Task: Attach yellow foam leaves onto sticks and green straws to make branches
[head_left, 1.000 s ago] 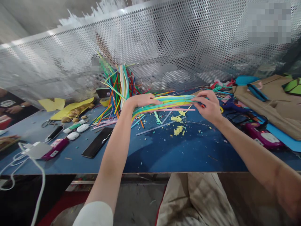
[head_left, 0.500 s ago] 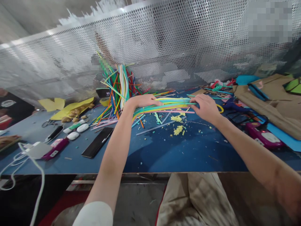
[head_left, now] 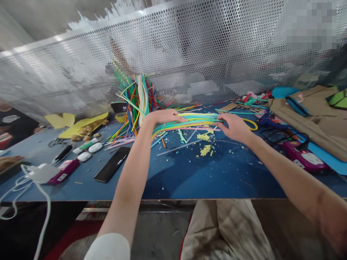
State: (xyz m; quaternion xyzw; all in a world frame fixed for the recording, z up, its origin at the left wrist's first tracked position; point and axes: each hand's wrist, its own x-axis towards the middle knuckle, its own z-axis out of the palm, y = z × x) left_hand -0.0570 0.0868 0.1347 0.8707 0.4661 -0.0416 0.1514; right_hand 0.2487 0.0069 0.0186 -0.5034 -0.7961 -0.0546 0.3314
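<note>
A bundle of thin, flexible sticks (head_left: 199, 120) in teal, yellow and pink lies lengthwise between my hands, over the blue table. My left hand (head_left: 169, 116) is wrapped over the bundle's left part. At its right end, the fingers of my right hand (head_left: 229, 124) close around the tips. A yellow loop (head_left: 253, 125) shows just beyond my right hand. Below the bundle are crumbled yellow pieces (head_left: 205, 150) and a pale strip (head_left: 176, 148). Behind my left wrist stands a thick cluster of many-coloured sticks (head_left: 141, 97).
A black phone (head_left: 112, 164), purple power strip (head_left: 65, 171), white charger (head_left: 43, 172) with cables and yellow paper (head_left: 81, 124) are at left. Brown cardboard (head_left: 320, 119) and another purple power strip (head_left: 305, 156) lie right. A perforated metal panel (head_left: 189, 54) rises behind. A person (head_left: 16, 121) sits far left.
My right hand has shifted slightly left and down along the bundle's right end. My left hand has stayed nearly in place.
</note>
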